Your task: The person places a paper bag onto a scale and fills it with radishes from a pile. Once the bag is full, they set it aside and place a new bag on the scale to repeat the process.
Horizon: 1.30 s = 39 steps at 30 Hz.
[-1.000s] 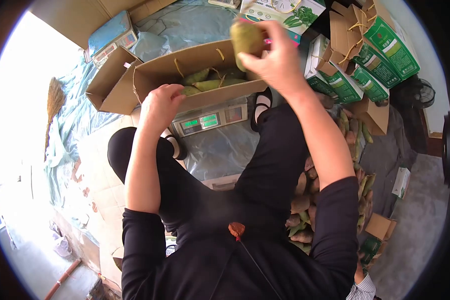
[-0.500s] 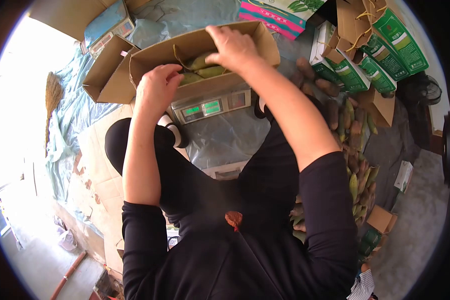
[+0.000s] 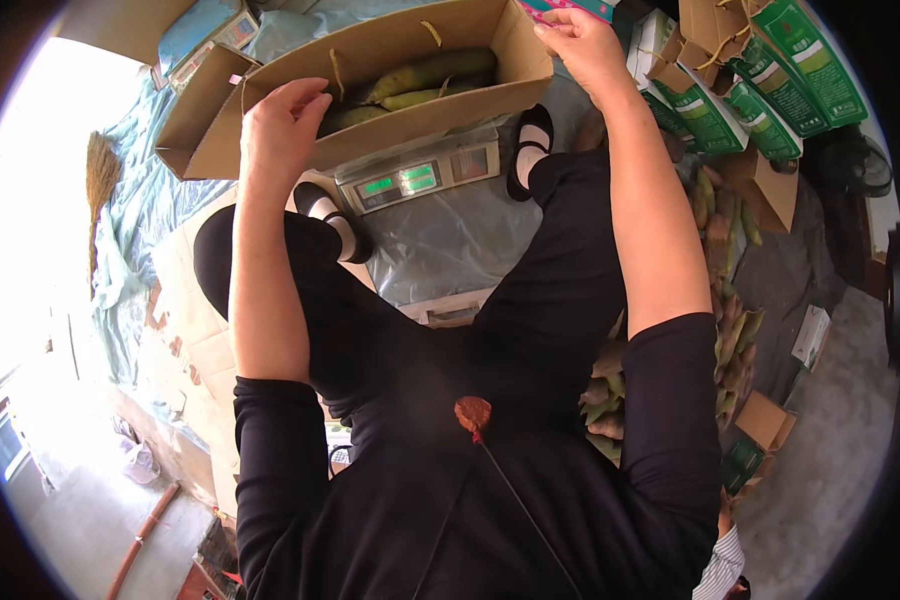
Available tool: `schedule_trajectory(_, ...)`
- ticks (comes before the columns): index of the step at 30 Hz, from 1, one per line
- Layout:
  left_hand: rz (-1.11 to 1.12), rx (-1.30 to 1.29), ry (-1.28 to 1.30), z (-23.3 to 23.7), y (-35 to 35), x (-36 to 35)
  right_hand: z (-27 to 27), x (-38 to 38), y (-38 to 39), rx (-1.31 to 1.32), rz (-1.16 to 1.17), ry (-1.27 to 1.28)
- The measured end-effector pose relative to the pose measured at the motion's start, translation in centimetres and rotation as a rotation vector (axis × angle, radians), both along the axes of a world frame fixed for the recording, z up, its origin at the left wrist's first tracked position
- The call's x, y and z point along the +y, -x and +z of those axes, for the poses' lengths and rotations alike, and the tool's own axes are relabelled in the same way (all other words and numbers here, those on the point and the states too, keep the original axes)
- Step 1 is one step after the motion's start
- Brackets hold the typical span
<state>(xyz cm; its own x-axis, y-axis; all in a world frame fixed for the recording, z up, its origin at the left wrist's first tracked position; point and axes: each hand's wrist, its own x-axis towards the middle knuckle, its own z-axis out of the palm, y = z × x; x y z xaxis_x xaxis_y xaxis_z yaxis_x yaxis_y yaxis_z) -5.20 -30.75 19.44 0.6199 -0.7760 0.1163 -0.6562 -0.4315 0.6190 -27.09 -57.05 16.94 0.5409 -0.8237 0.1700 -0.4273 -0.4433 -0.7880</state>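
Note:
A long open cardboard box (image 3: 425, 128) with yellow cord handles rests across a digital scale (image 3: 410, 183) with a green-lit display. Inside it lie several long green vegetables (image 3: 437, 70), their kind unclear. My left hand (image 3: 282, 125) is over the box's near left corner, fingers curled onto it and the thumb just inside. At the opposite end, my right hand (image 3: 590, 55) pinches with thumb and finger at the upper edge of the right wall.
Green-and-white cartons (image 3: 730, 95) stand at the upper right. Brown and green produce (image 3: 735, 340) is piled beside my right leg. A broom (image 3: 100, 185) lies at far left, and a blue box (image 3: 205, 40) at upper left. Part of a person's striped sleeve (image 3: 722, 568) shows at lower right.
My right hand has moved from above the vegetables outward to the box's right end. The left hand has shifted up and left; more of the vegetables show.

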Motion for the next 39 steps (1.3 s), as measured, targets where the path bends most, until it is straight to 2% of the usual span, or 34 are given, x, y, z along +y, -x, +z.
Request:
schedule_trajectory(7,0.03,0.001,0.013,0.1,0.1,-0.2,0.6,0.2,-0.4,0.033,-0.013,-0.049)
schedule_trajectory(10,0.039,-0.008,0.005,0.1,-0.1,-0.2,-0.6,-0.9,-0.8,-0.013,0.024,-0.157)
schedule_trajectory(17,0.069,0.006,0.01,-0.1,-0.1,-0.2,-2.2,-2.5,-1.1,-0.046,-0.018,-0.146)
schedule_trajectory(20,0.071,0.004,0.044,-0.2,-0.4,-0.3,-3.3,-3.5,-1.0,-0.074,0.018,-0.244)
schedule_trajectory(22,0.093,0.006,0.086,-0.5,-0.8,-0.3,-3.6,-3.6,-1.1,0.056,-0.055,-0.069)
schedule_trajectory(25,0.14,0.007,0.15,-1.1,-1.2,-0.2,-4.3,-4.2,-1.2,0.111,-0.117,-0.083)
schedule_trajectory(30,0.239,0.018,0.194,-1.1,-1.7,0.1,-3.7,-3.8,-1.0,0.24,-0.074,-0.049)
schedule_trajectory(32,0.246,0.031,0.193,-0.7,-2.1,0.4,-2.7,-3.5,-1.5,0.498,-0.005,-0.122)
schedule_trajectory(34,0.239,0.079,0.139,0.0,-2.3,0.8,-2.8,-3.4,-2.0,0.54,0.014,-0.158)
schedule_trajectory(36,0.21,0.133,0.167,0.2,-4.6,1.4,-2.9,-2.8,-2.0,0.735,-0.007,-0.087)
schedule_trajectory(38,0.146,0.206,0.068,1.7,-6.3,1.8,-2.5,-2.5,-2.0,0.806,0.031,-0.091)
schedule_trajectory(39,0.197,0.196,-0.013,3.2,-6.2,1.6,-2.7,-2.6,-1.9,0.817,0.018,-0.091)
